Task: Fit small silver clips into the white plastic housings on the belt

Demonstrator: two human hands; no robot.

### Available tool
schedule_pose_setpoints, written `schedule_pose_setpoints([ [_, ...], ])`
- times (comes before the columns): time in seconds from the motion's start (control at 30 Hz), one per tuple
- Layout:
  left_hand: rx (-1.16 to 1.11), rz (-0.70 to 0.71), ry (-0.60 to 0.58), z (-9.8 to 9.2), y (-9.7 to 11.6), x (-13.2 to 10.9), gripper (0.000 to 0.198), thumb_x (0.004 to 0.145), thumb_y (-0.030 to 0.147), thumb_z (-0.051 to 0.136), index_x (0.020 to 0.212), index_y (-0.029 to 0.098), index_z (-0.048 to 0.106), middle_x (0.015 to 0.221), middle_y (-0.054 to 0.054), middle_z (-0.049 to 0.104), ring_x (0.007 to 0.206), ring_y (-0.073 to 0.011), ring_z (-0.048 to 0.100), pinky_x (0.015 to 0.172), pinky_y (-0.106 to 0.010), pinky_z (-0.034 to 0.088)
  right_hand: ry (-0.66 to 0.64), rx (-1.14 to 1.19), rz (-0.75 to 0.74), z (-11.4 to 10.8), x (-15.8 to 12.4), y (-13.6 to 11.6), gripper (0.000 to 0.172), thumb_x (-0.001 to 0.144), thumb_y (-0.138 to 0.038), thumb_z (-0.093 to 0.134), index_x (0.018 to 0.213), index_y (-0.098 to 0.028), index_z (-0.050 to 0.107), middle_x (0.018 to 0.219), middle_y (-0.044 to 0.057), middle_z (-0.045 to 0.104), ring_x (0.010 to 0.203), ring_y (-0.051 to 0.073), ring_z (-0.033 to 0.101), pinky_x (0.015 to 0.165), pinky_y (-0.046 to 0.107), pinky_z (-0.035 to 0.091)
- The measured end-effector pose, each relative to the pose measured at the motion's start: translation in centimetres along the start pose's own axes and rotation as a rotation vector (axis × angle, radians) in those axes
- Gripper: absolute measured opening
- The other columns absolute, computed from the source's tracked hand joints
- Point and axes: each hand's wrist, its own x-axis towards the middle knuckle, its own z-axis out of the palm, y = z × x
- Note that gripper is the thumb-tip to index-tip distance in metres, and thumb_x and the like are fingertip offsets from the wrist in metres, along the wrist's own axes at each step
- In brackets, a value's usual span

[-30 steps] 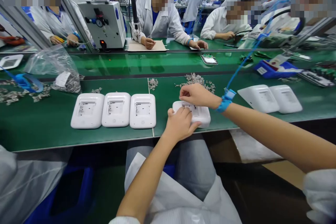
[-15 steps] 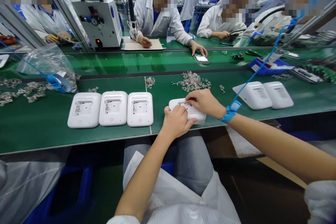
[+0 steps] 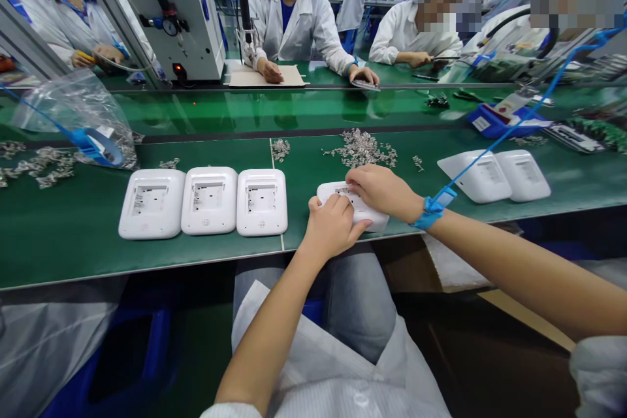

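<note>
A white plastic housing [image 3: 369, 215] lies on the green bench in front of me, turned at an angle. My left hand [image 3: 330, 225] is closed around its near left side, thumb along the front edge. The fingers of my right hand [image 3: 379, 189], pinched together, press into the recess at the housing's far side; whatever they hold is hidden. A blue wrist strap [image 3: 431, 210] circles my right wrist. Just beyond the hands is a pile of small shiny metal pieces [image 3: 361, 147].
Three similar white housings [image 3: 209, 225] stand in a row on the left; two more [image 3: 482, 179] lean together on the right. A clear plastic bag [image 3: 93, 111], a blue tray [image 3: 504, 123] and a grey machine [image 3: 171, 29] surround the area. Across the bench, a co-worker's hand [image 3: 363, 74] holds a flat part.
My hands stay on the same housing with little movement. The camera view has shifted slightly. Across the bench, the co-worker's hand has tilted the flat part up.
</note>
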Motion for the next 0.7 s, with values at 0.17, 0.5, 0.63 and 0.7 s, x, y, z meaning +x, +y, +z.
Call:
schedule_pose_setpoints([
  [0.17,-0.013,0.002,-0.014,-0.1,-0.1,0.0,0.049,0.104,0.053,0.038,0.104,0.014,0.068,0.111,-0.013,0.067,0.108,-0.0265,0.058,0.083,-0.045,0.033,-0.056,0.005,-0.007,-0.6,0.6,-0.3,0.015,0.093,-0.008,0.055,0.086,-0.016,0.066,0.087,0.008,0.065,0.084,0.021,0.058,0.071,0.029,0.034],
  [0.5,-0.047,0.098,0.016,0.4,-0.7,0.2,0.048,0.104,0.050,0.041,0.112,0.012,0.069,0.125,-0.017,0.066,0.139,-0.0292,0.047,0.101,-0.045,0.035,0.059,0.013,0.062,-0.1,-0.5,-0.1,0.016,0.092,-0.010,0.055,0.092,-0.016,0.070,0.086,0.006,0.071,0.081,0.021,0.062,0.069,0.029,0.035],
  [0.63,-0.036,0.089,0.010,0.4,-0.7,0.2,0.050,0.104,0.051,0.040,0.114,0.012,0.069,0.129,-0.018,0.065,0.138,-0.0307,0.047,0.100,-0.046,0.036,0.071,-0.058,0.080,0.6,-1.2,-0.3,0.022,0.095,-0.015,0.052,0.093,-0.017,0.073,0.091,0.008,0.074,0.086,0.023,0.064,0.067,0.031,0.036],
  [0.7,-0.033,0.088,0.009,0.3,-0.7,0.2,0.052,0.104,0.052,0.038,0.116,0.012,0.068,0.129,-0.019,0.064,0.138,-0.0311,0.048,0.100,-0.046,0.036,0.054,-0.083,0.075,0.7,-1.2,-0.6,0.025,0.097,-0.017,0.050,0.093,-0.016,0.074,0.091,0.009,0.074,0.086,0.023,0.064,0.066,0.031,0.035],
])
